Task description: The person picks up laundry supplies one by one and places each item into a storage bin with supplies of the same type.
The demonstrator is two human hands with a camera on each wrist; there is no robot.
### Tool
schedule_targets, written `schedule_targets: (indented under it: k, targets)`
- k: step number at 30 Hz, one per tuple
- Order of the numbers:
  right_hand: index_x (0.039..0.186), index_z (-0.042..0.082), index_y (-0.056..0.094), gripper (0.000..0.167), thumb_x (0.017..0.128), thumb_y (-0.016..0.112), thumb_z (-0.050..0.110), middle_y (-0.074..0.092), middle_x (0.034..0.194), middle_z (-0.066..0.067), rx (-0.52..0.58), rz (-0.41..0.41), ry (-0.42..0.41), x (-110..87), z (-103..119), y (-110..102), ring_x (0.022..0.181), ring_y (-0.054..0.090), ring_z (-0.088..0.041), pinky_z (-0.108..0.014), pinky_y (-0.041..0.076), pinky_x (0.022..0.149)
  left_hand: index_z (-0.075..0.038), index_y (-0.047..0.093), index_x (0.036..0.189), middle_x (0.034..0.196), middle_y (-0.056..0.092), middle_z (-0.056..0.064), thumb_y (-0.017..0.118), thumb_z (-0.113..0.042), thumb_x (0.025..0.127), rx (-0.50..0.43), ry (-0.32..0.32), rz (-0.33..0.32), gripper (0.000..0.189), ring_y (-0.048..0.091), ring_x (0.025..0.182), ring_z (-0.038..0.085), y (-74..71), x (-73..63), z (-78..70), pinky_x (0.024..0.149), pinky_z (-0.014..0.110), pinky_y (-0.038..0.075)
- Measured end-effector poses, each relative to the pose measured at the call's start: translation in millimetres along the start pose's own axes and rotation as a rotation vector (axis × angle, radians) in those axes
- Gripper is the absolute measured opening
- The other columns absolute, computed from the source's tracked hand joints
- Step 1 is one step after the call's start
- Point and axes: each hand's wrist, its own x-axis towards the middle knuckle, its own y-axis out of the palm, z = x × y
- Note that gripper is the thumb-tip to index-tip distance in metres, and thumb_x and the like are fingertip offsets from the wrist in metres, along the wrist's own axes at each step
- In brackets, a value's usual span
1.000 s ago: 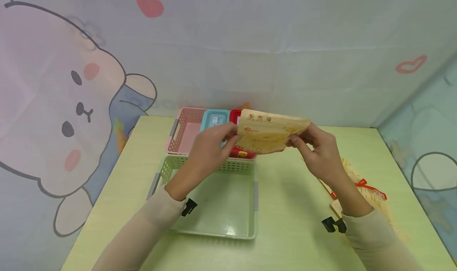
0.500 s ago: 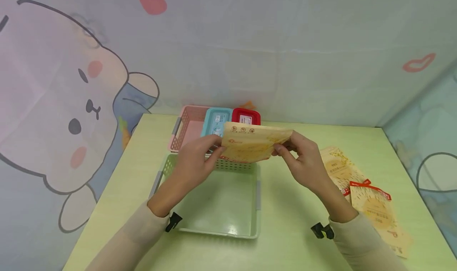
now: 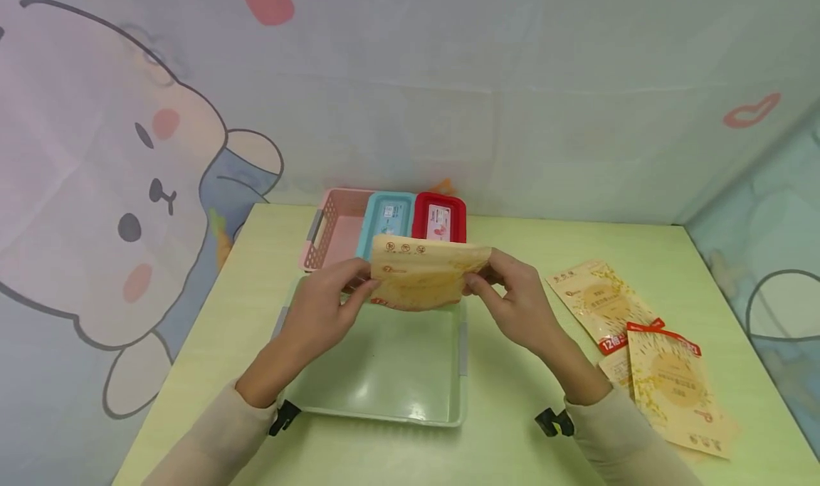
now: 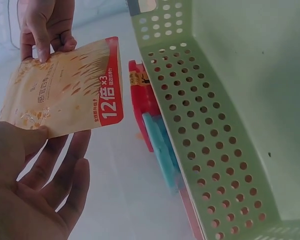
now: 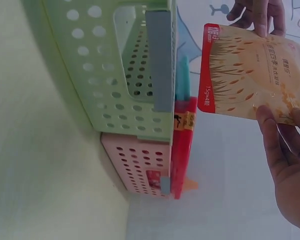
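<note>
Packet (image 3: 428,272) shifted left, perhaps lower; 2 hands (image 3: 324,302) (image 3: 515,302) pinching.

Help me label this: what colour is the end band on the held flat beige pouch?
The end band is red, clearest in the left wrist view.

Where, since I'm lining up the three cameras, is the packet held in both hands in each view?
Head: the packet is just below centre.
Left wrist: packet, upper left.
Right wrist: packet, upper right.
Shared landmark: the green basket, at lower middle, right side and upper left respectively.
</note>
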Motion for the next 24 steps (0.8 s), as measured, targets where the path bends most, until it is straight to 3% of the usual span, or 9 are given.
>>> schedule_targets:
  k: [5,14,24]
  targets:
    - [0.117,0.005,0.069,0.018,0.1,0.073,0.003,0.073,0.095,-0.003,0.021,0.023,0.06,-2.1,-2.7,10.0,0.08,0.073,-0.016,-0.036,0.064,0.076,-0.015,0.07,0.104,0.094,0.076,-0.004,0.077,-0.014,0.099,0.012,-0.048,0.039,0.008,0.076,0.085,0.014,-4.0,-5.2,5.7,0.074,0.038,0.063]
    - [0.11,0.005,0.068,0.008,0.103,0.071,0.009,0.072,0.092,-0.007,0.105,0.052,0.237,-10.5,-9.5,20.6,0.078,0.074,-0.02,-0.033,0.064,0.075,-0.014,0.07,0.107,0.088,0.076,-0.003,0.074,-0.017,0.102,-0.037,-0.117,0.161,0.007,0.072,0.076,0.011,-1.3,-9.6,14.2,0.067,0.031,0.06]
    - [0.113,0.004,0.068,0.013,0.103,0.071,0.012,0.071,0.094,-0.011,0.147,0.138,0.421,-16.6,-11.6,27.0,0.07,0.068,-0.023,-0.039,0.063,0.068,-0.011,0.068,0.107,0.089,0.073,-0.003,0.069,-0.014,0.104,-0.17,-0.259,0.441,0.004,0.072,0.073,0.008,-8.2,-5.0,21.3,0.062,0.031,0.055]
